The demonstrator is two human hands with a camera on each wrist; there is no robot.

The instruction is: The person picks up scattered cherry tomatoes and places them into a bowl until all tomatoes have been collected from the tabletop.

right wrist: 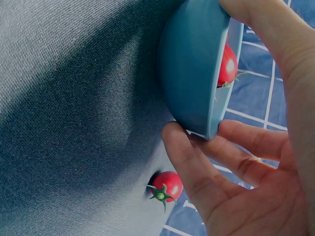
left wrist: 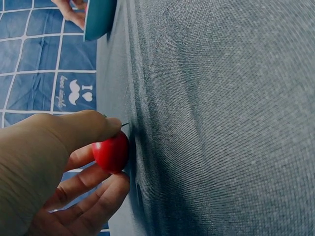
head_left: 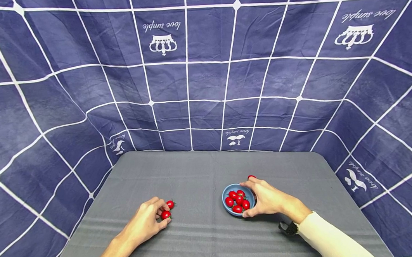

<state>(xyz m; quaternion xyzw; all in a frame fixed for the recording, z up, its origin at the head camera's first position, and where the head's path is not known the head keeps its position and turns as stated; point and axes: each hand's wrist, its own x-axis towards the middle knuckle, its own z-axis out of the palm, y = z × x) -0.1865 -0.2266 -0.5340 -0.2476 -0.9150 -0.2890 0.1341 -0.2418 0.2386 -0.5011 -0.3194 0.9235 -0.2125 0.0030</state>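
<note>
My left hand (head_left: 148, 219) is low over the cloth at the left, thumb and fingers around a red cherry tomato (head_left: 166, 215). The left wrist view shows that tomato (left wrist: 112, 151) between the thumb and the fingers, close to the cloth. Just beyond it lies another cherry tomato (head_left: 170, 204) with a green stem. My right hand (head_left: 268, 198) grips a blue bowl (head_left: 226, 209) by its right side, thumb at the near rim and fingers at the far rim. Several cherry tomatoes (head_left: 237, 209) sit in the bowl.
Behind the right hand's fingers a loose cherry tomato (head_left: 252, 177) lies on the cloth, seen fully as a tomato (right wrist: 167, 187) in the right wrist view. A grey cloth (head_left: 194, 168) covers the table. Blue gridded curtains (head_left: 203, 82) enclose its back and sides.
</note>
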